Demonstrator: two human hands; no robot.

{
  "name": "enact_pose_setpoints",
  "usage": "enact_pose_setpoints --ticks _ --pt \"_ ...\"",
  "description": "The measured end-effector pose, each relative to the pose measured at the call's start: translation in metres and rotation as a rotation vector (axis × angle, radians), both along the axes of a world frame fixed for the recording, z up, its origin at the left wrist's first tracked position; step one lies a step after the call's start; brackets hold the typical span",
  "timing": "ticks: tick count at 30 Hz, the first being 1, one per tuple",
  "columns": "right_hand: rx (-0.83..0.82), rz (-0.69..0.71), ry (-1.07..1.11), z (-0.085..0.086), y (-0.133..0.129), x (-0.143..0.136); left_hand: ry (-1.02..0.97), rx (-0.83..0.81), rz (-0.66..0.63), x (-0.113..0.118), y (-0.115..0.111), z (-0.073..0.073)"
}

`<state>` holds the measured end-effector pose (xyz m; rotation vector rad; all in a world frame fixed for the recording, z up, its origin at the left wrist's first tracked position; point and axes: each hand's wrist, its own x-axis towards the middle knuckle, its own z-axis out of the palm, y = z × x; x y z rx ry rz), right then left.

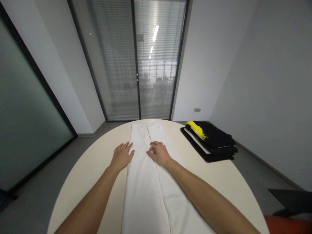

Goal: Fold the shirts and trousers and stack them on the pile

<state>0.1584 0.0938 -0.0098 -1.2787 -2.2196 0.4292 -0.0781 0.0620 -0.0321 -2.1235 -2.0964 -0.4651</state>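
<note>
A white garment (pixel 143 195) that looks like a pair of trousers lies lengthwise on the round table, its far end close to the table's back edge. A seam or fold line runs down its middle. At its left edge rests my left hand (pixel 122 157), fingers spread and thumb lying on the cloth, with no grip on it. My right hand (pixel 159 154) is over the middle line, its fingers curled and the thumb brought to them in a pinch at the cloth. How much fabric is between those fingertips is hard to see.
On the right of the cream table (pixel 97 156) sits a stack of folded dark clothes (pixel 214 136), with a yellow patch of cloth (pixel 196 129) on top. Glass doors with blinds (pixel 156 81) stand behind. A dark and red chair (pixel 290 224) is at lower right.
</note>
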Motion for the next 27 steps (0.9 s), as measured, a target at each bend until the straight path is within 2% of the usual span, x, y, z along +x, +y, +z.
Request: enact_pose_setpoints --ticks 8,13,17,23,27 --pt "0.065 -0.036 -0.096 0.002 -0.004 -0.002 -0.006 0.092 -0.024 0.021 -0.009 0.016" --pt "0.097 -0.021 -0.081 0.005 -0.001 0.004 0.031 0.021 -0.104 0.038 -0.016 0.008" --pt "0.087 0.012 -0.074 0.007 -0.001 0.004 0.015 0.004 -0.111 0.039 -0.013 0.002" --pt "0.007 -0.073 0.006 0.003 0.002 -0.004 -0.008 -0.048 -0.088 0.039 -0.011 0.007" --pt "0.029 -0.078 -0.079 0.003 0.002 -0.003 0.016 -0.112 -0.083 0.043 -0.013 0.009"
